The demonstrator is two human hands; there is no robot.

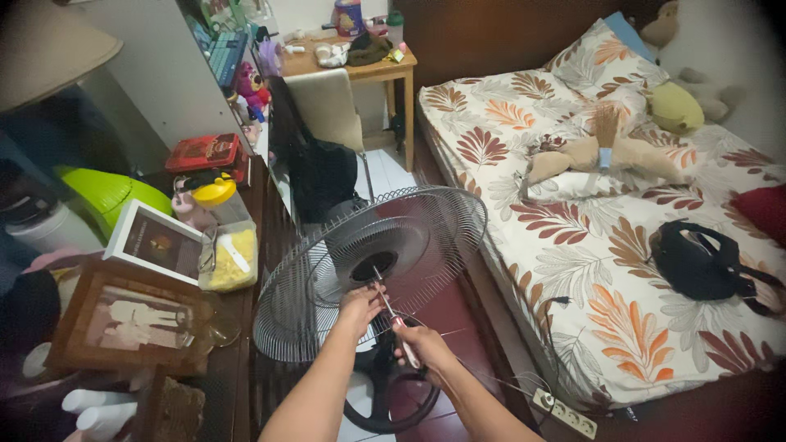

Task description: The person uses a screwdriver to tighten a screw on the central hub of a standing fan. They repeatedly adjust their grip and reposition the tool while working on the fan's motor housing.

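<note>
Metal fan: round grey wire-guard fan (372, 270) standing on red floor (446, 311) beside bed (622, 270).
Left hand (360, 301): pinching guard, steadying it.
Right hand (419, 344): gripping slim pink-handled screwdriver (393, 315), aiming at hub.

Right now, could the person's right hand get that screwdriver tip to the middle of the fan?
Probably yes. The right hand holds the screwdriver aimed at the fan hub, and no front guard covers it.

Both bare forearms reach forward, left hand (360, 301) fingers curled, right hand (416, 344) closed in a grip.
</note>
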